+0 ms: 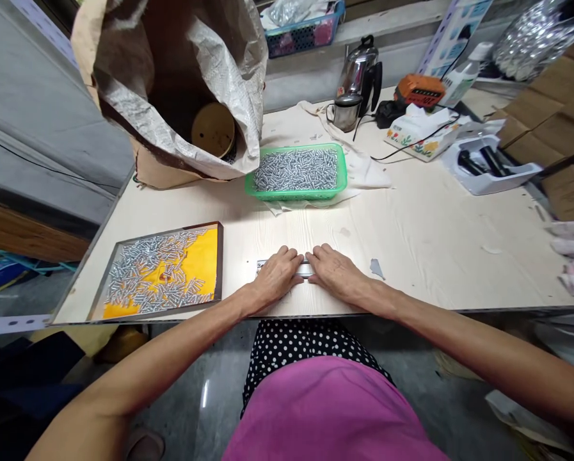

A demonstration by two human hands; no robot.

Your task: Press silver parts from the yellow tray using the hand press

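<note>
A narrow metal bar (306,269) lies near the front edge of the table, its middle showing between my hands. My left hand (278,275) is closed over the bar's left part, with one end sticking out past the fingers. On the right part, my right hand (337,275) is closed in the same way, thumb and fingertips pressing on it. The hands nearly meet, and most of the bar is hidden under them. To the left, a shallow brown-edged tray (220,259) lined with yellow holds many small metal pins (140,266).
Behind the hands stands a green plastic basket (343,173) full of similar metal pins. A large open sack (248,83) stands at the back left. Further right are a kettle (361,67), a metal cup (347,112), a tissue pack (421,133) and a white tray (488,184).
</note>
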